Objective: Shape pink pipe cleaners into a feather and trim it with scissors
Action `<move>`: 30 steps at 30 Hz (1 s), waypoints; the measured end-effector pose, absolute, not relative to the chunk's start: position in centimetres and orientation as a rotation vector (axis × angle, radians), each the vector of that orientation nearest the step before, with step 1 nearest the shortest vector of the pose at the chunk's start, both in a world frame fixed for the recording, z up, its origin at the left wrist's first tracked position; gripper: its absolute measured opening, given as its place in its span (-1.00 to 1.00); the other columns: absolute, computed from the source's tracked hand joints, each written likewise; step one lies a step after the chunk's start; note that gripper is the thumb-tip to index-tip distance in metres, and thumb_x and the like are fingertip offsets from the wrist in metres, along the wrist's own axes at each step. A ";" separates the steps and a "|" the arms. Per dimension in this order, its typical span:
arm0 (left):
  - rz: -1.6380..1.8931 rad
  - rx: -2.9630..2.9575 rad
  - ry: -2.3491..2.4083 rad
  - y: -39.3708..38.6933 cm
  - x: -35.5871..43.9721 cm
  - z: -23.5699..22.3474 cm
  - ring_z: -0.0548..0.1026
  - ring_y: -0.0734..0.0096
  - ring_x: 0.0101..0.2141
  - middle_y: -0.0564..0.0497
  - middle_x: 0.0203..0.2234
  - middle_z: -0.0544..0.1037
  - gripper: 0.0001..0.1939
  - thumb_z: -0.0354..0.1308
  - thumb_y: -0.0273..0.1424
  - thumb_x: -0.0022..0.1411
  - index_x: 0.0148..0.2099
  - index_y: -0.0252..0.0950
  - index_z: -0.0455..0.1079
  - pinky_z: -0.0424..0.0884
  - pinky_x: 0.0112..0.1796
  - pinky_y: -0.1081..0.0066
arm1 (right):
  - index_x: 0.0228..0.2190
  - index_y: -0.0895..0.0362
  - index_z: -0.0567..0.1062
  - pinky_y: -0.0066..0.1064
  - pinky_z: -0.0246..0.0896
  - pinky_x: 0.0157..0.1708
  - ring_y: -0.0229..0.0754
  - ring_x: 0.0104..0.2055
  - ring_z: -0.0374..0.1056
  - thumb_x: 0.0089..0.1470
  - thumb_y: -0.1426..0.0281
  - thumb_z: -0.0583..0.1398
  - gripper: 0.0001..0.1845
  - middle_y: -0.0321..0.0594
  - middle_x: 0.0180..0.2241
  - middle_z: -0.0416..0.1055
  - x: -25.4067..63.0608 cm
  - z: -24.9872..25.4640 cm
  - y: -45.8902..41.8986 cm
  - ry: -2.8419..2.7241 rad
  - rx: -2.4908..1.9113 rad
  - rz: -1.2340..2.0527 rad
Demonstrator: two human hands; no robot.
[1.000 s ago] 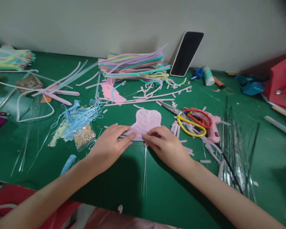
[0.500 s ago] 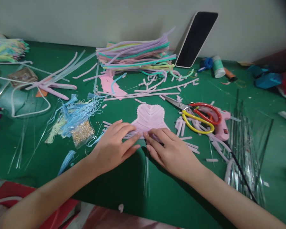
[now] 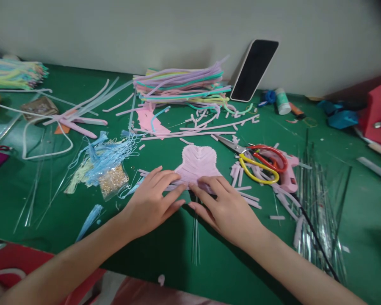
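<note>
A pink dress-shaped piece made of pipe cleaners (image 3: 198, 165) lies flat on the green table (image 3: 165, 245). My left hand (image 3: 152, 201) presses on its lower left edge with fingers stretched flat. My right hand (image 3: 224, 205) presses on its lower right edge, fingers also extended. The fingertips of both hands nearly meet at the piece's bottom middle. Thin wires (image 3: 195, 233) stick out from under the piece toward me.
Scissors with red and yellow handles (image 3: 260, 163) and a pink glue gun (image 3: 285, 171) lie right of the piece. A stack of coloured pipe cleaners (image 3: 180, 84) and a phone (image 3: 254, 70) stand at the back. Blue tassels (image 3: 109, 154) and a bead bag (image 3: 112, 180) lie left.
Both hands have slid slightly down along the piece's lower edge and stay pressed flat. The camera view shifted a little.
</note>
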State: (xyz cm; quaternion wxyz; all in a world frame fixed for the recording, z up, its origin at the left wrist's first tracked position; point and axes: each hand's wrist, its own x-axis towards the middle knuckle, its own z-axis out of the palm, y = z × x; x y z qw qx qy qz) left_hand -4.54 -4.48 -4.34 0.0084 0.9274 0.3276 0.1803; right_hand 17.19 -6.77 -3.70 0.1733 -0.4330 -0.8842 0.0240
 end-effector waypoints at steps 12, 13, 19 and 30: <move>0.570 2.818 1.070 -4.8 -4.4 -4.8 0.42 0.12 -0.06 -0.22 -0.11 0.48 -0.69 0.08 -0.36 0.31 0.04 -0.38 0.41 0.29 0.08 -0.03 | -0.05 0.31 0.50 -0.05 0.37 -0.06 0.07 -0.07 0.33 0.24 0.22 0.07 -0.54 0.14 -0.12 0.44 16.6 -3.7 -7.6 -2.452 -1.281 0.057; 0.578 2.826 1.094 -4.8 -4.5 -4.8 0.42 0.11 -0.06 -0.22 -0.10 0.47 -0.68 0.08 -0.35 0.31 0.06 -0.35 0.41 0.29 0.08 -0.05 | -0.03 0.31 0.49 -0.04 0.37 -0.06 0.08 -0.07 0.33 0.23 0.21 0.08 -0.53 0.14 -0.11 0.44 16.6 -3.8 -7.6 -2.463 -1.278 0.043; 0.648 2.852 1.203 -4.1 -5.6 -4.7 0.45 0.16 -0.12 -0.18 -0.13 0.50 -0.72 0.09 -0.39 0.29 0.02 -0.30 0.46 0.33 0.04 -0.02 | 0.05 0.42 0.42 -0.05 0.36 -0.02 0.11 -0.05 0.33 0.22 0.21 0.11 -0.44 0.18 -0.06 0.45 16.9 -4.5 -8.0 -2.495 -1.256 -0.048; 0.687 2.927 1.200 -3.4 -6.7 -4.0 0.53 0.26 -0.22 -0.02 -0.28 0.61 -0.86 0.13 -0.46 0.29 -0.18 -0.23 0.52 0.42 -0.05 0.08 | -0.09 0.29 0.53 -0.06 0.42 -0.12 0.06 -0.10 0.40 0.22 0.42 0.11 -0.69 0.10 -0.07 0.49 16.2 -4.0 -7.2 -2.458 -1.280 0.004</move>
